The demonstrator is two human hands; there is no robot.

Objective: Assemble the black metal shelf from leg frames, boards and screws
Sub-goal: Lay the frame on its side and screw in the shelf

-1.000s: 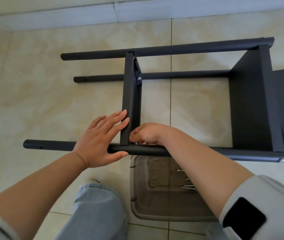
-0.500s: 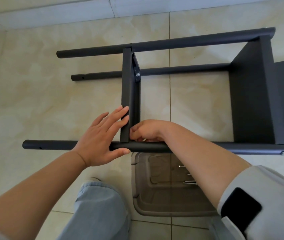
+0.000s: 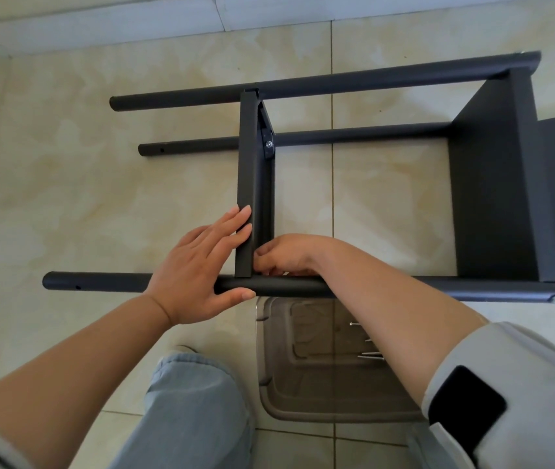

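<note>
Black shelf (image 3: 492,198) is laid sideways, legs running 9 to 3 o'clock. Its middle board (image 3: 250,184) (long axis 12 to 6) is pressed by the flat, spread left hand (image 3: 191,275). Something hidden is pinched by the curled right hand (image 3: 286,255) fingertips.

Black metal shelf (image 3: 492,184) lies on its side on the tiled floor, half built. Three round legs show, running left-right: near leg (image 3: 100,286), two farther. One board (image 3: 250,184) stands edge-on across the middle, another board (image 3: 496,198) at the right end. Loose screws (image 3: 371,356) in a clear tub below.
</note>
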